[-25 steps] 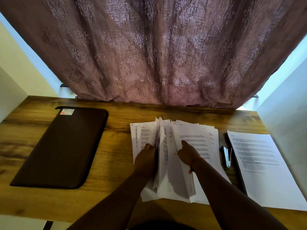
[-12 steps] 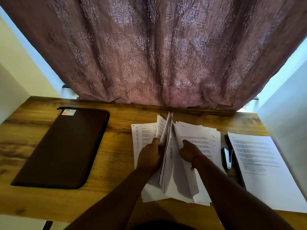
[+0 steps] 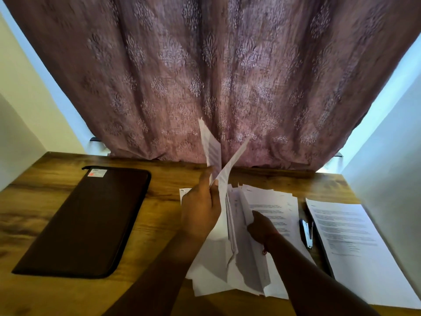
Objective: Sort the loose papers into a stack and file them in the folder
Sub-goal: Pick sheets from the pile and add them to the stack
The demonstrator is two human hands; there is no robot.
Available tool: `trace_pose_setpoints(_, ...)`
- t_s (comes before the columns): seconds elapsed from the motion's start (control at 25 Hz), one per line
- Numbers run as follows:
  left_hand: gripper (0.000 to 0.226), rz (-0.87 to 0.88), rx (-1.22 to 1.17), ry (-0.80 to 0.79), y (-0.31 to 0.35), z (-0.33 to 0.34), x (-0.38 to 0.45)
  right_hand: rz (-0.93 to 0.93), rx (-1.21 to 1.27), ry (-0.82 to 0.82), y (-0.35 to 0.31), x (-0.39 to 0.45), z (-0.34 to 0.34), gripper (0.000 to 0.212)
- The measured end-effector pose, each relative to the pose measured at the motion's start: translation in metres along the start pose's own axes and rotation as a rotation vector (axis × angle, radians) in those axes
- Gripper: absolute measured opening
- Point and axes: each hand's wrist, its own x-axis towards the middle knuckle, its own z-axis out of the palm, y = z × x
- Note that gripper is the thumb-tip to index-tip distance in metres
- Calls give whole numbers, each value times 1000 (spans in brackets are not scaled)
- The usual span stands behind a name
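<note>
the left hand (image 3: 201, 208) pinched raised sheets (image 3: 214, 153) in its grip, long axis upright; the right hand (image 3: 259, 226) pressed flat on the loose papers (image 3: 271, 201). the closed folder (image 3: 91, 220) lay leftward on the tabletop (image 3: 159, 290), nearer the left hand.

I see folder (image 3: 88, 221) flat on tabletop (image 3: 159, 290), left side, well apart from papers (image 3: 271, 208). Papers heaped at centre, near front edge. My left hand (image 3: 200, 210) over heap's left part, grip on sheets (image 3: 216, 160) raised upright above heap. My right hand (image 3: 262, 228) on heap, right of left hand. Stapler (image 3: 307, 233) just right of heap. Printed page (image 3: 350, 242) right of stapler, at tabletop's right end. Curtain (image 3: 205, 76) behind tabletop.
</note>
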Motion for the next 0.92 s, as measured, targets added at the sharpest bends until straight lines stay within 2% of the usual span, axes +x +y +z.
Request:
trace_pose_setpoints(0.08,47,77,-91,58,7,-11,1,-25,41,23,5,-7,-1,17)
trace_pose_setpoints(0.16,50,156,-169,134,17,-25,3,-78,47,64,10,-12,-1,23)
trace_pose_setpoints(0.2,51,172,-217,172,23,-30,3,-102,50,90,13,-13,0,26)
trace_pose_setpoints(0.28,53,156,-364,196,32,-36,4,-134,113,131,15,-19,-4,16)
trace_pose_setpoints(0.32,53,115,-423,186,31,-35,4,-125,201,150,18,-21,-6,8)
trace_pose_setpoints(0.36,53,44,-454,174,24,-32,3,-114,300,158,21,-22,-9,10)
trace_pose_setpoints(0.44,46,-181,-438,132,-5,-17,-3,-101,479,168,24,-28,-13,10)
trace_pose_setpoints(0.52,37,-499,-306,-20,-47,5,-18,-122,464,195,26,-34,-19,8)
trace_pose_setpoints(0.6,34,-688,-185,-184,-84,21,-47,-87,335,240,32,-32,-24,29)
trace_pose_setpoints(0.68,30,-759,-239,-228,-107,28,-73,-35,266,291,33,-34,-30,36)
trace_pose_setpoints(0.76,30,-743,-287,-238,-120,27,-86,-34,236,323,31,-35,-31,34)
trace_pose_setpoints(0.92,26,-764,-325,-296,-114,24,-88,-180,39,273,6,-44,-14,20)
